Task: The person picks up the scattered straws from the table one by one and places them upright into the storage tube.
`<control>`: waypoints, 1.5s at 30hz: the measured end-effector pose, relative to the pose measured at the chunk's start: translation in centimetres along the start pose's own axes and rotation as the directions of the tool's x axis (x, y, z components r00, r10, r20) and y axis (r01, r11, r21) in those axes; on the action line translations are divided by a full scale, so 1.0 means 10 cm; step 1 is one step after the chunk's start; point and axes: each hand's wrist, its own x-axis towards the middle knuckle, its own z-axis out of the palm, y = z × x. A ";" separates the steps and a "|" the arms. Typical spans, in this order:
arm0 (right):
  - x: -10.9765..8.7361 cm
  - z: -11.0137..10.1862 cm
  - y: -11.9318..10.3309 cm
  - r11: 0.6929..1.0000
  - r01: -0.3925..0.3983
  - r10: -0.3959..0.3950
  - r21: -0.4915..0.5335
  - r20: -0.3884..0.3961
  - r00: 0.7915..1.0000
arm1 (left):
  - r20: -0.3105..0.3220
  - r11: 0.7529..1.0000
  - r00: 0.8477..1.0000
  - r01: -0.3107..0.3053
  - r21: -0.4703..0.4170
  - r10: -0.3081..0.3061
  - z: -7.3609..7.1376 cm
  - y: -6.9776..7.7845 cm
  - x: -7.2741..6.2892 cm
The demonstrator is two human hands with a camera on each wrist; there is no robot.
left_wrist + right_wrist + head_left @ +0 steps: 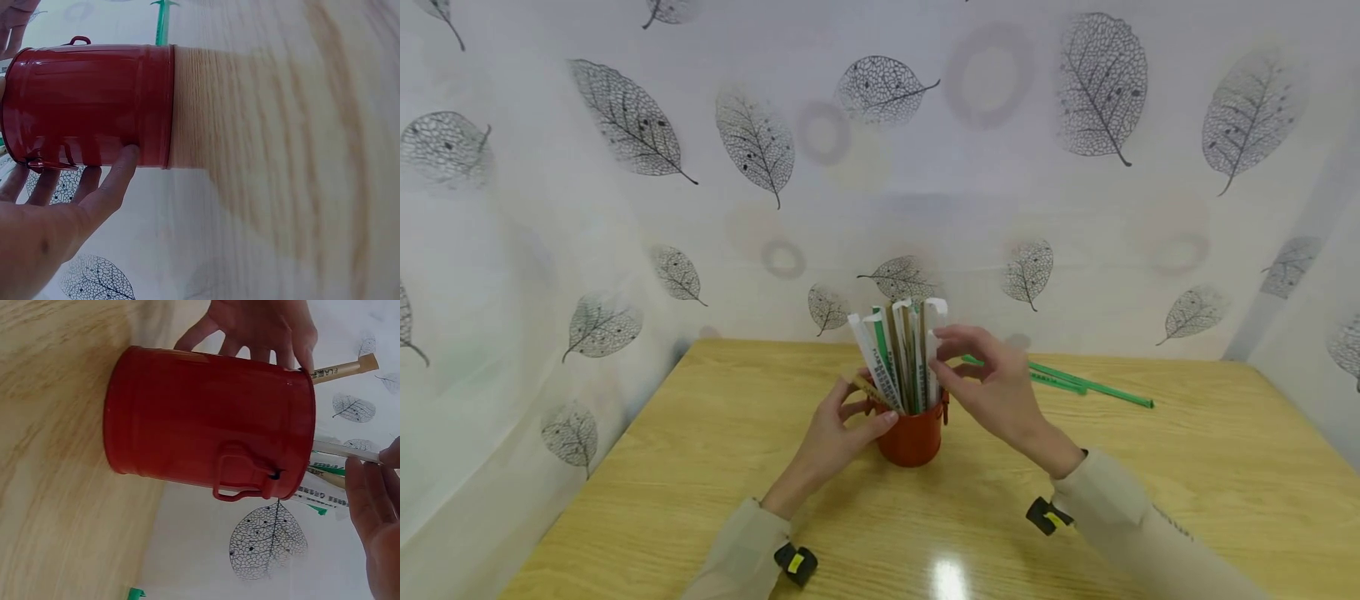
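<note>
A small red bucket [910, 442] stands upright on the table, holding a bunch of paper-wrapped straws [880, 367] in white, brown and green. My left hand [827, 442] holds the bucket from the left, thumb near the rim; in the left wrist view its fingertips [130, 153] lie against the red wall. One brown wrapped straw [340, 370] leans out beside that thumb. With thumb and fingers, my right hand [1000, 396] pinches a white wrapped straw [340, 450] at the bucket's right side. The straw's lower end is hidden inside the bucket.
Several green straws [1097, 387] lie on the wooden table [722, 467] behind and right of the bucket. A leaf-patterned curtain [917, 208] hangs along the table's back edge and sides. The bucket has a small red side handle [234, 478].
</note>
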 end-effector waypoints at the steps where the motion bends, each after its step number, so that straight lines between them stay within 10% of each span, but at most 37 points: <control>1: -0.02 0.00 0.01 1.000 -0.002 0.002 -0.001 0.008 1.000 | 0.001 1.000 1.000 -0.001 0.000 0.001 0.00 0.00 0.00; 19: -0.07 -0.06 0.10 0.999 0.024 -0.024 0.022 0.030 0.999 | 0.000 1.000 1.000 -0.002 -0.003 0.002 -0.01 0.00 -0.01; 24: 0.00 -0.20 0.18 0.999 0.039 -0.038 0.013 -0.069 0.997 | -0.001 1.000 1.000 -0.012 -0.001 0.012 -0.01 0.01 -0.01; 29: 0.07 -0.46 0.45 0.982 0.009 -0.035 -0.188 -0.134 0.990 | 0.002 1.000 1.000 -0.002 -0.002 0.002 -0.01 0.02 -0.02; 33: 0.07 -0.65 0.70 0.889 -0.055 0.086 -0.455 0.047 0.995 | 0.001 1.000 1.000 0.012 0.001 -0.012 -0.02 0.03 -0.03; 38: 0.06 -0.72 0.99 0.806 -0.030 0.266 -0.591 0.316 0.911 | 0.002 1.000 1.000 0.001 0.004 -0.001 -0.03 0.02 -0.02; 45: 0.04 -0.68 1.22 0.722 -0.045 0.445 -0.690 0.414 0.794 | 0.012 1.000 1.000 -0.021 0.013 0.021 -0.01 0.00 0.00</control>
